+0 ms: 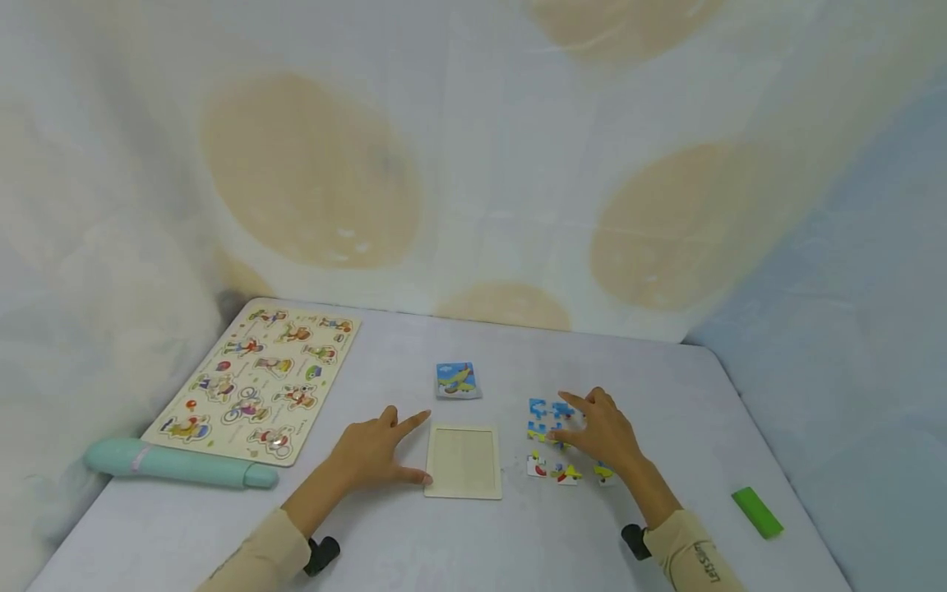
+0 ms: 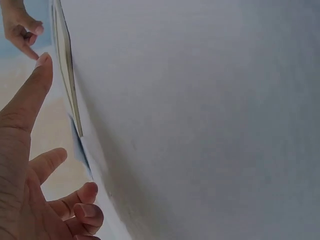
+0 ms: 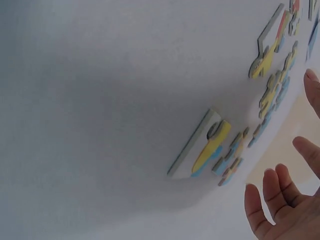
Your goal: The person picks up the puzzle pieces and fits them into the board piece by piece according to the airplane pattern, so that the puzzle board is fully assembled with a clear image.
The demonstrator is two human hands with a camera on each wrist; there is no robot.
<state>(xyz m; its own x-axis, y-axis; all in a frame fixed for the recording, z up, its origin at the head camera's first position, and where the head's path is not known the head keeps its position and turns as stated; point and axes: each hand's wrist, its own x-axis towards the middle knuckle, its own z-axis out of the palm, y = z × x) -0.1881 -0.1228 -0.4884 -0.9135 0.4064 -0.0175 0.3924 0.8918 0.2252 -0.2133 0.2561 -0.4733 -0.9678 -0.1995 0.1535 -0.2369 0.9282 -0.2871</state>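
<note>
A small square wooden puzzle tray [image 1: 464,462] lies in the middle of the table, with no pieces in it. At its left side is my left hand [image 1: 373,452], thumb and forefinger spread apart; the thumb tip is at the tray's edge, though whether they touch I cannot tell. My right hand [image 1: 607,432] hovers over several blue, yellow and white jigsaw pieces [image 1: 536,466], covering some in the head view. In the right wrist view a corner piece [image 3: 205,150] lies below that hand's spread fingers, apart from them. Neither hand holds anything.
Behind the tray lies a small picture card [image 1: 457,380] with a yellow plane. On the left are a large peg puzzle board [image 1: 251,386] and a mint-green cylindrical case [image 1: 192,466]. A green block [image 1: 757,512] lies near the right edge. Patterned cloth [image 1: 473,164] hangs behind the table.
</note>
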